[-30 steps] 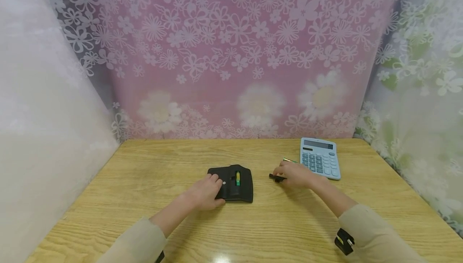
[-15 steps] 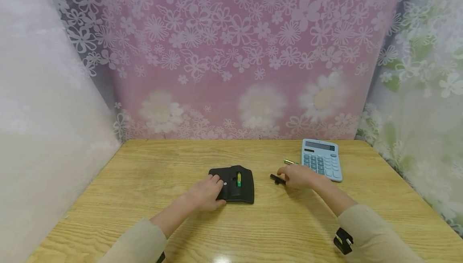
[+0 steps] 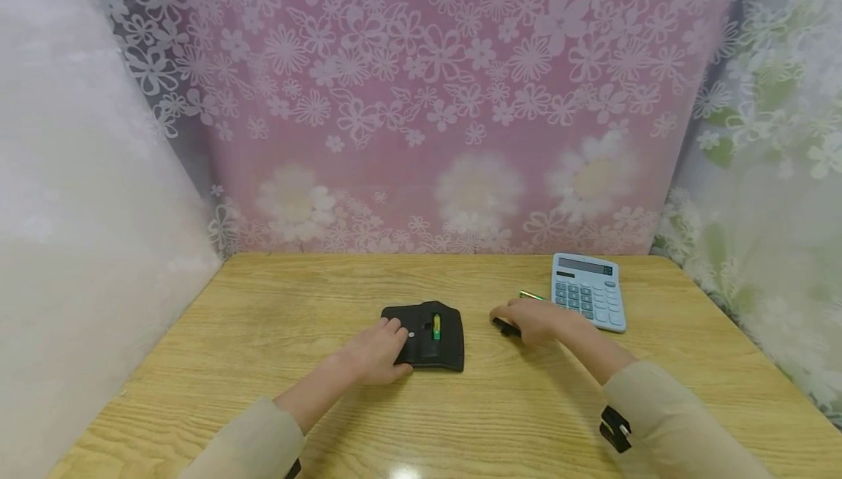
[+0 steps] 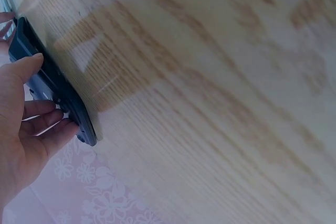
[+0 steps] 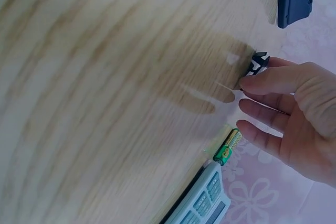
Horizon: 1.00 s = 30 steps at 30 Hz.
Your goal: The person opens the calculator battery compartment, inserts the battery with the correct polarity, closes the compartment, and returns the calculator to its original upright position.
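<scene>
A flat black device (image 3: 452, 349) lies on the table with a yellow-and-green battery (image 3: 437, 326) in its open compartment. My left hand (image 3: 375, 351) grips the device's left side; the thumb is on the near edge, as the left wrist view of the device (image 4: 59, 85) also shows. To the right, my right hand (image 3: 536, 318) pinches a small black battery cover (image 5: 256, 65) between thumb and index finger, its other fingers loosely spread. The cover is low over the table, apart from the device. Behind the right hand lies a second green-and-yellow battery (image 5: 228, 146).
A light blue calculator (image 3: 588, 291) lies at the back right, close to the loose battery. The wooden table (image 3: 289, 296) ends at a pink floral curtain (image 3: 395, 135). White curtains (image 3: 85, 172) hang at both sides.
My right hand has shifted slightly over the cover, whose angle has changed, with the fingers now closer around it. The left hand keeps its place on the device.
</scene>
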### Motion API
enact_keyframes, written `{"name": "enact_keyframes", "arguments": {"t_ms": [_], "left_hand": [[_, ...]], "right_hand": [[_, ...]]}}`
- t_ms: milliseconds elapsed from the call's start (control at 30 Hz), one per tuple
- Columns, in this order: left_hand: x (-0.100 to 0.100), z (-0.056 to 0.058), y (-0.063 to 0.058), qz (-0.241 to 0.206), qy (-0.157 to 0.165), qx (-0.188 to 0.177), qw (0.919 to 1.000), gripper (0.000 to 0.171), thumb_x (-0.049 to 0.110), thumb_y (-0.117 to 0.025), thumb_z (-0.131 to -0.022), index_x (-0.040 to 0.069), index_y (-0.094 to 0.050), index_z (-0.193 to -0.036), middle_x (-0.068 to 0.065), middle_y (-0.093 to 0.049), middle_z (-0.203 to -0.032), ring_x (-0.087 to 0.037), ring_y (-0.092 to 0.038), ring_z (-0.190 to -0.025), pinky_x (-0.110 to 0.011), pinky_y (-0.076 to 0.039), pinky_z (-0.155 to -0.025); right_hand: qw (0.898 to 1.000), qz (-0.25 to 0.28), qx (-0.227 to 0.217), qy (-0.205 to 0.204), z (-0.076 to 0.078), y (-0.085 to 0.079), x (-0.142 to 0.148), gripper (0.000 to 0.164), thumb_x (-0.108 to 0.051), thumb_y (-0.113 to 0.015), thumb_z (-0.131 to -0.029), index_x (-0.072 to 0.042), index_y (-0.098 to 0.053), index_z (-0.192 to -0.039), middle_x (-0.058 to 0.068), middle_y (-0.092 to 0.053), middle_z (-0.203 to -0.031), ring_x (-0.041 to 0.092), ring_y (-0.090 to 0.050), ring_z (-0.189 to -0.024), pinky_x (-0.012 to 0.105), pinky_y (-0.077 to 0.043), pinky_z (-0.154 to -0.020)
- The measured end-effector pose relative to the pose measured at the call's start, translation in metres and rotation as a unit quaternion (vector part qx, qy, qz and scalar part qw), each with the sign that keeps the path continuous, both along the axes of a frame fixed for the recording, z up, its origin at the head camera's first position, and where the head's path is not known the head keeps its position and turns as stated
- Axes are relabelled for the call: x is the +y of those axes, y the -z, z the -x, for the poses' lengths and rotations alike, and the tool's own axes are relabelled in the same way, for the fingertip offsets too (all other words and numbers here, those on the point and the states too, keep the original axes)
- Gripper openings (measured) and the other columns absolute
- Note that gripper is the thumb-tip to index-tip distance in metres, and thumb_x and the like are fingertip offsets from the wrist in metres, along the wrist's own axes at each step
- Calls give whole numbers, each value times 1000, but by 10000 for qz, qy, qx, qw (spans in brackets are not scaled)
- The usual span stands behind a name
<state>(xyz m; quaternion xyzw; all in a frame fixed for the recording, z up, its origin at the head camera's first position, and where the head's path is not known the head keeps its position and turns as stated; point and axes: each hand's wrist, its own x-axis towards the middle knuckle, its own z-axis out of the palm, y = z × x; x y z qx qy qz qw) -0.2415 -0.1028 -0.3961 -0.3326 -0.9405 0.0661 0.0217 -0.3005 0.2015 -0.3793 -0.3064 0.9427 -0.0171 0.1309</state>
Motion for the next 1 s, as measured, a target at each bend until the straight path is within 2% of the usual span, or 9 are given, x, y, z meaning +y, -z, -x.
{"name": "enact_keyframes", "arguments": {"t_ms": [167, 267, 433, 533, 733, 900, 1000], "left_hand": [[1, -1, -1, -80, 13, -38, 10000, 54, 47, -60, -87, 2, -55, -117, -9, -52, -107, -20, -48, -93, -29, -44, -81], [1, 0, -2, -116, 11, -45, 9999, 54, 46, -60, -87, 2, -55, -117, -9, -52, -106, -21, -48, -93, -30, -44, -81], [1, 1, -2, -127, -8, -89, 9999, 54, 46, -60, -87, 2, -55, -119, -9, -52, -107, -20, -48, -94, -29, -44, -81], [1, 1, -2, -142, -40, -114, 9998, 55, 46, -60, -87, 1, -54, -120, -9, -52, -108, -20, -48, -95, -29, -44, -81], [1, 0, -1, -134, -89, -149, 9998, 56, 46, -60, -87, 1, -54, -120, -10, -52, -111, -21, -49, -98, -30, -45, -83], [1, 0, 1, -152, -56, -119, 9998, 55, 45, -61, -87, 0, -55, -118, -10, -52, -108, -21, -49, -96, -31, -45, -82], [0, 0, 2, -162, -35, -106, 9998, 54, 45, -61, -87, 0, -55, -117, -10, -52, -107, -21, -49, -94, -30, -45, -80]], "right_hand": [[9999, 64, 52, -102, 0, -3, -1, 48, 11, -56, -84, -11, -54, -126, 5, -53, -89, 16, -46, -72, 33, -37, -61], [9996, 128, 183, -189, -1, -6, 1, 43, 6, -61, -82, -10, -57, -122, 2, -49, -86, 16, -44, -69, 32, -36, -60], [9974, 272, 429, -514, -1, -7, 3, 43, -4, -71, -72, -2, -59, -114, 7, -55, -102, 24, -53, -92, 39, -46, -78], [9974, 369, 326, -518, 1, -5, 5, 51, -6, -73, -69, 1, -58, -117, 10, -55, -109, 26, -53, -98, 41, -46, -82], [9982, 432, 187, -371, 2, 1, 5, 56, -16, -77, -71, 3, -57, -120, 10, -54, -109, 22, -53, -93, 38, -46, -79], [9979, 566, 105, -300, 1, 5, 5, 59, -21, -78, -73, 4, -55, -121, 13, -54, -114, 25, -53, -99, 39, -45, -83], [9973, 648, 84, -348, -1, 5, 4, 60, -21, -79, -73, 5, -55, -120, 13, -54, -112, 25, -54, -96, 39, -46, -80]]}}
